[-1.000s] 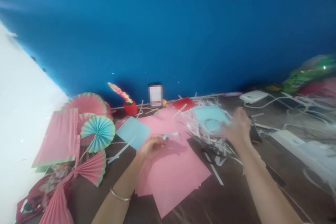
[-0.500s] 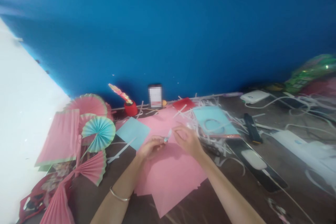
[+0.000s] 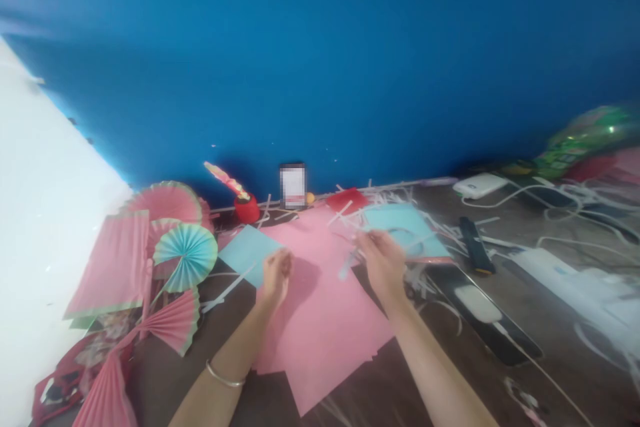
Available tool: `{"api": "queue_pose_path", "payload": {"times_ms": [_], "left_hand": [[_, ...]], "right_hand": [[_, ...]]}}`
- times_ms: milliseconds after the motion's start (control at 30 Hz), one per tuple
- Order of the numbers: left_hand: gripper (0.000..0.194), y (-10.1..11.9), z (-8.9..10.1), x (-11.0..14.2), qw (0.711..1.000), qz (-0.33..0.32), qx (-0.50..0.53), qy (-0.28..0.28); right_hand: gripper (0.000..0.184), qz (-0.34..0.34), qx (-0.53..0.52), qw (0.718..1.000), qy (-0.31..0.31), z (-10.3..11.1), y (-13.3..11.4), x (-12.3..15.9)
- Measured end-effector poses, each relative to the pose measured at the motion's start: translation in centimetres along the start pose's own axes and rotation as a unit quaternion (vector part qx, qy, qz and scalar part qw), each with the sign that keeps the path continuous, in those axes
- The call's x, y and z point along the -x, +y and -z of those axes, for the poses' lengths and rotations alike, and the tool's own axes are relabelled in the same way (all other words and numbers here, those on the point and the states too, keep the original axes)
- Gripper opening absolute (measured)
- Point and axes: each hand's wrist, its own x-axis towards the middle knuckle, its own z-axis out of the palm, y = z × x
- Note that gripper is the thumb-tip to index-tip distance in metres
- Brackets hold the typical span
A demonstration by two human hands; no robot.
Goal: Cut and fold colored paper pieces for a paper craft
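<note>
My left hand [image 3: 277, 277] is curled with its fingertips together, over the left edge of the pink paper [image 3: 325, 313] and close to a light blue paper square [image 3: 245, 253]. Anything between its fingers is too small to make out. My right hand [image 3: 384, 265] pinches a short pale strip [image 3: 347, 265], which hangs down to the left over the pink paper and is blurred. Just behind the right hand is a light blue sheet [image 3: 395, 217] with a clear ring on it, and white paper strips lie around it.
Folded pink and blue paper fans [image 3: 186, 255] stand at the left. A red pot [image 3: 247, 211] and a red paper piece [image 3: 347, 199] are near the blue wall. On the right lie a dark phone [image 3: 515, 340], a black-handled tool [image 3: 475, 245], white cables and a power strip [image 3: 550, 267].
My hands have moved apart: the left one back to the left with its fingers curled up, the right one to the right, carrying the pale strip away from the left hand.
</note>
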Motion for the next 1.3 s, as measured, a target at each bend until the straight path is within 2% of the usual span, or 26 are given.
{"api": "queue_pose_path", "payload": {"times_ms": [67, 100, 200, 300, 400, 533, 633, 767, 900, 1033, 1100, 1167, 1200, 1300], "left_hand": [[0.026, 0.0, 0.2, -0.3, 0.992, -0.078, -0.057, 0.085], [0.024, 0.1, 0.4, -0.4, 0.982, -0.117, -0.106, 0.103], [0.018, 0.9, 1.0, -0.7, 0.928, -0.234, -0.267, 0.108], [0.020, 1.7, 2.1, -0.8, 0.863, -0.299, -0.395, 0.096], [0.026, 1.9, 3.6, -0.9, 0.791, -0.308, -0.527, 0.044], [0.038, 1.4, 5.0, -0.9, 0.700, -0.273, -0.659, -0.049], [0.039, 1.6, 4.8, -0.6, 0.659, -0.249, -0.706, -0.074], [0.042, 2.4, 4.0, 0.1, 0.630, -0.251, -0.726, -0.109], [0.048, 2.6, 3.6, 0.4, 0.630, -0.236, -0.731, -0.112], [0.041, 2.2, 3.5, 0.4, 0.624, -0.236, -0.737, -0.106], [0.037, 2.0, 3.5, 0.4, 0.632, -0.248, -0.726, -0.114], [0.035, 1.8, 3.4, 0.4, 0.671, -0.261, -0.681, -0.132], [0.034, 1.6, 3.3, 0.4, 0.707, -0.260, -0.643, -0.138], [0.033, 1.0, 2.8, 0.3, 0.853, -0.197, -0.469, -0.116]], "right_hand": [[0.017, -0.097, -0.116, 0.988, -0.020, 0.8, 0.0, -0.8], [0.017, -0.144, -0.162, 0.975, -0.043, 0.9, 0.2, -0.9], [0.016, -0.260, -0.251, 0.925, -0.116, 0.2, 1.3, 0.1], [0.016, -0.313, -0.280, 0.886, -0.194, -1.3, 2.8, 1.8], [0.017, -0.328, -0.273, 0.872, -0.240, -2.3, 4.2, 2.6], [0.015, -0.330, -0.280, 0.871, -0.232, -2.6, 5.2, 2.3], [0.015, -0.353, -0.288, 0.863, -0.220, -2.5, 5.4, 2.2], [0.016, -0.358, -0.280, 0.864, -0.216, -2.5, 5.3, 2.2], [0.017, -0.355, -0.270, 0.869, -0.216, -2.6, 5.5, 2.1], [0.017, -0.355, -0.266, 0.868, -0.221, -2.6, 5.6, 2.1], [0.018, -0.355, -0.265, 0.869, -0.221, -2.6, 5.6, 2.1], [0.019, -0.355, -0.265, 0.869, -0.220, -2.6, 5.5, 2.1], [0.019, -0.356, -0.264, 0.869, -0.220, -2.6, 5.4, 2.1], [0.019, -0.361, -0.257, 0.870, -0.217, -2.6, 5.0, 2.1]]}}
